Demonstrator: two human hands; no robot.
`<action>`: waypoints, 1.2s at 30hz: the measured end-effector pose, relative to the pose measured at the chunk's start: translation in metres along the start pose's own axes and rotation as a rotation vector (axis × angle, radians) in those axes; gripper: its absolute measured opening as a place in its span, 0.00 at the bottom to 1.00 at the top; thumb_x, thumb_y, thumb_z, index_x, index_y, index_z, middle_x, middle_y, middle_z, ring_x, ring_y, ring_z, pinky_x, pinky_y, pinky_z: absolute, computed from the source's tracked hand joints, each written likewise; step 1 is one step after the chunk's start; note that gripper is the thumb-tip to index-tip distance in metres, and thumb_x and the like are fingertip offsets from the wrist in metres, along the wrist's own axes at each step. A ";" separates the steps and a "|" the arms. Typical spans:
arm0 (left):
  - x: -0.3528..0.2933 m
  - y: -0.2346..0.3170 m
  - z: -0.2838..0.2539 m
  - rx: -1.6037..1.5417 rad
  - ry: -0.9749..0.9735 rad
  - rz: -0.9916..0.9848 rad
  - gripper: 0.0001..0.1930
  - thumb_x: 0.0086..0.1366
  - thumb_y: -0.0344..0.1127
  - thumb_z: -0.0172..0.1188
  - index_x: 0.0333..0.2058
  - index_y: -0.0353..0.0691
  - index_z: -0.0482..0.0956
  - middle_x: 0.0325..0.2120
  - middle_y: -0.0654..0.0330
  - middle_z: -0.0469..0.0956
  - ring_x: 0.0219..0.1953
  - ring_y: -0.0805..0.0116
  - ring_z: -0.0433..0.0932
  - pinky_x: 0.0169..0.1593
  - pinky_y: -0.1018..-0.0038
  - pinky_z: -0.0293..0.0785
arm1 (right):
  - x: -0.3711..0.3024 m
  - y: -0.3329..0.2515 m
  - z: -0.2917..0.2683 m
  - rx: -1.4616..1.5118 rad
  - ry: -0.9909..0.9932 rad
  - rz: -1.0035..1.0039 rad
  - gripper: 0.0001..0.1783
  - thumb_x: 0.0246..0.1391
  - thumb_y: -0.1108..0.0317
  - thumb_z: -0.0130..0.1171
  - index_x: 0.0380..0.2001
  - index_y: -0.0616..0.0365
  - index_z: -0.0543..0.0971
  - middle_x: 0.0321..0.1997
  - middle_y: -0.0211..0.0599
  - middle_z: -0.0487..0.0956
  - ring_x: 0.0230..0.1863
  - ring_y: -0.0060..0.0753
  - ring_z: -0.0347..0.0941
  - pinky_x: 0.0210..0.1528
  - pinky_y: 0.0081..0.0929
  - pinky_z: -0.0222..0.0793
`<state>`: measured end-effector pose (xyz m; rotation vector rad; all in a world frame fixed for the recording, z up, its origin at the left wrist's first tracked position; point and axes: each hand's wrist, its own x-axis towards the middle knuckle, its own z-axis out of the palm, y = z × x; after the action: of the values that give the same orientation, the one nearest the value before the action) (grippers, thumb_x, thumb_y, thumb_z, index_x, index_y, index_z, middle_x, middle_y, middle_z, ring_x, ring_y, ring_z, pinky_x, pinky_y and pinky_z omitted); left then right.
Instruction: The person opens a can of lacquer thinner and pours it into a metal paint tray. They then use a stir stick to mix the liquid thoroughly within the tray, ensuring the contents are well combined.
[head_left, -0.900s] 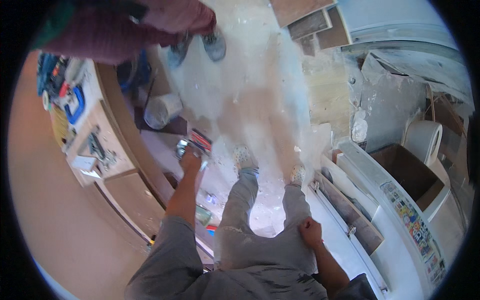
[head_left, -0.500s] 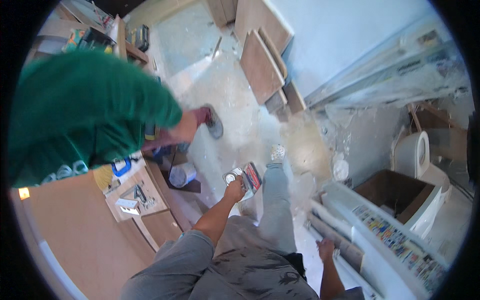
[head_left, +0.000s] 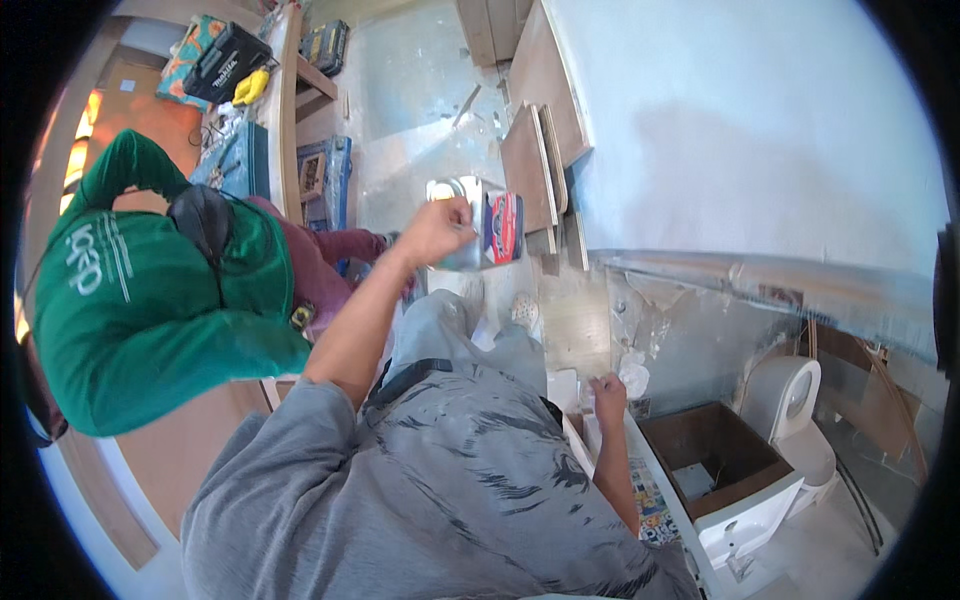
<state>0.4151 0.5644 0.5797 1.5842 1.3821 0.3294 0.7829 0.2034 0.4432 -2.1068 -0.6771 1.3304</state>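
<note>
A rectangular metal can [head_left: 484,262] with a blue and red label hangs from my left hand [head_left: 440,230], whose fingers are wrapped round the handle on its top. The can is held out ahead of my body. On the right, low beside my hip, my right hand [head_left: 608,395] has its fingers drawn together. Whatever they may hold is too small to make out. Below that hand is the edge of a long white panel, and a crumpled white bundle [head_left: 633,374] lies just beyond it.
A co-worker in a green top [head_left: 165,290] stands close on my left. Wooden boards [head_left: 528,165] lean against the pale wall ahead. To the right are a white box [head_left: 745,510] with a brown inside and a toilet [head_left: 790,410]. A black tool case [head_left: 228,62] rests far left.
My left hand has carried the can forward and higher. My right hand has moved forward and inward. The co-worker, earlier leaning across the workbench, is now further back at the left.
</note>
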 end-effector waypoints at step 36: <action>0.525 0.101 -0.804 0.298 0.074 0.125 0.13 0.60 0.31 0.68 0.19 0.36 0.75 0.14 0.63 0.79 0.19 0.82 0.77 0.24 0.77 0.71 | 0.493 -0.872 0.395 -0.203 -0.237 -0.426 0.19 0.53 0.60 0.73 0.23 0.59 0.73 0.22 0.37 0.75 0.27 0.33 0.71 0.33 0.35 0.69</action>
<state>0.0592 1.4172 0.8582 1.9247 1.4426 0.2681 0.5031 1.2339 0.5835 -1.8222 -1.3269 1.3156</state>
